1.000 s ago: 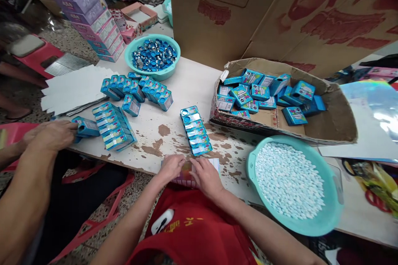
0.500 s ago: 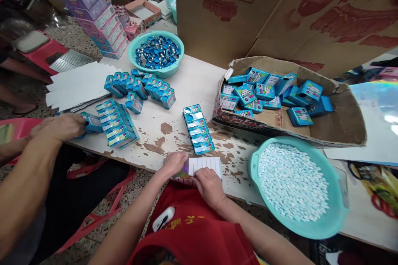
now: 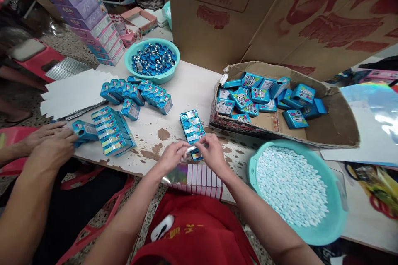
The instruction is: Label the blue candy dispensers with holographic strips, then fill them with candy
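Observation:
My left hand (image 3: 173, 156) and my right hand (image 3: 213, 154) are close together, fingers pinched on a small pale sticker strip (image 3: 190, 148) stretched between them. Just beyond lies a short row of blue tins (image 3: 190, 121) with round openings in their tops; my right fingers cover its near end. Below my hands, a sheet of stickers (image 3: 202, 179) with white strips and a shiny purple-silver part rests at the table's front edge. Its left portion is partly overlapped by my left wrist.
A teal basin of white pellets (image 3: 292, 190) stands right, below a cardboard box of blue tins (image 3: 336, 120). A teal basin of blue caps (image 3: 152, 60) is at the back left. More blue tins (image 3: 115, 132) stand left, beside a co-worker's hands (image 3: 52, 143).
Both hands have risen from the sticker sheet towards the row of tins, now with a small strip between them. The co-worker's hand has drawn back slightly from the tins on the left.

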{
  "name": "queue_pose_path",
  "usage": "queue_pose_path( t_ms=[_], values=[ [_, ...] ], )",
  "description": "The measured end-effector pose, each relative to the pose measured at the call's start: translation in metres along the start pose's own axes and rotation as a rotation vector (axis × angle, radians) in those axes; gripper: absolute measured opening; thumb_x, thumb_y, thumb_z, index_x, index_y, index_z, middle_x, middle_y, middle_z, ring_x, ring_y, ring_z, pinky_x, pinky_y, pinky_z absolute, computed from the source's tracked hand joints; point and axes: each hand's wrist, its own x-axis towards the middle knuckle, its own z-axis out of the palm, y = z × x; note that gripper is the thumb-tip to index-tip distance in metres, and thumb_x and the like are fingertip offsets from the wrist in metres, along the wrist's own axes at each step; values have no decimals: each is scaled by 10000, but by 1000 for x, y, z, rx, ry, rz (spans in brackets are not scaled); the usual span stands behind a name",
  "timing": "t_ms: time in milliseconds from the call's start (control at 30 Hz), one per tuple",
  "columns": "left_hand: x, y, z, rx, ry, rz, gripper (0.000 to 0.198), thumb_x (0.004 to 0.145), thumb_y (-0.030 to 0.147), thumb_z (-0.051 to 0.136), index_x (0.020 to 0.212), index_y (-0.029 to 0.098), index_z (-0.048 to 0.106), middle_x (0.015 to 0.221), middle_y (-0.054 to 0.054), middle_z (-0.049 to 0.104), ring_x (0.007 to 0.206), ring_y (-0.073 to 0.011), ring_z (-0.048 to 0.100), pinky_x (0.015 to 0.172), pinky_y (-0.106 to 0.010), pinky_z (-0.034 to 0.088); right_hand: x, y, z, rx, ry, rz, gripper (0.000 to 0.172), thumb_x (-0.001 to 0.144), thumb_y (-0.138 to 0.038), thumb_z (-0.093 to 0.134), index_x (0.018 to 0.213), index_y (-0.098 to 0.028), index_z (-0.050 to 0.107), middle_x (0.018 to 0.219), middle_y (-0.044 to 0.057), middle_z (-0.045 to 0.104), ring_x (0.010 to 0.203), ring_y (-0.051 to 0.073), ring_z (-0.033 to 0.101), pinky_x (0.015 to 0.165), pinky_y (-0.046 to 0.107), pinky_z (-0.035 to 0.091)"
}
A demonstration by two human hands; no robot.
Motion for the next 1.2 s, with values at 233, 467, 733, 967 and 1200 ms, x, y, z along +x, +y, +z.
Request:
queue_pose_path(
  t_ms=[233,467,733,967,1200],
  values=[
    [78,-4,-40,232,231,112,135,797,236,431,925,203,454,596,51,512,546,-104,491,533,-200,375,87,8,34,-153,99,48,109,736,-275,625,671,-191,598,910,49,506,907,210,473,826,331,389],
    [106,-37,-19,283,375,-12,132,831,227,390,961,206,393,665,27,531,561,-136,527,568,-246,414,98,27,57,-102,180,160,165,701,-260,628,828,-183,557,905,42,534,805,186,506,753,302,402],
    [66,-47,-12,483,404,-124,217,851,330,412,947,173,527,754,-54,614,771,-220,578,722,-310,410,72,15,34,-80,249,-16,261,813,-120,404,1049,-151,511,1041,101,557,992,209,498,884,351,380],
    [-29,-63,-11,747,-92,-28,259,857,370,439,835,201,634,810,-20,669,793,-174,583,743,-256,377,-79,24,36,-26,-65,-361,265,890,-159,418,1129,-194,525,1088,95,561,1048,208,505,894,362,440],
    [-35,-57,-2,896,-75,2,296,897,342,368,798,205,611,802,-22,661,819,-186,567,782,-286,332,-116,39,79,-377,-170,-342,531,862,-219,509,1354,-93,355,1362,153,425,1226,309,381,954,457,403]
  ],
)
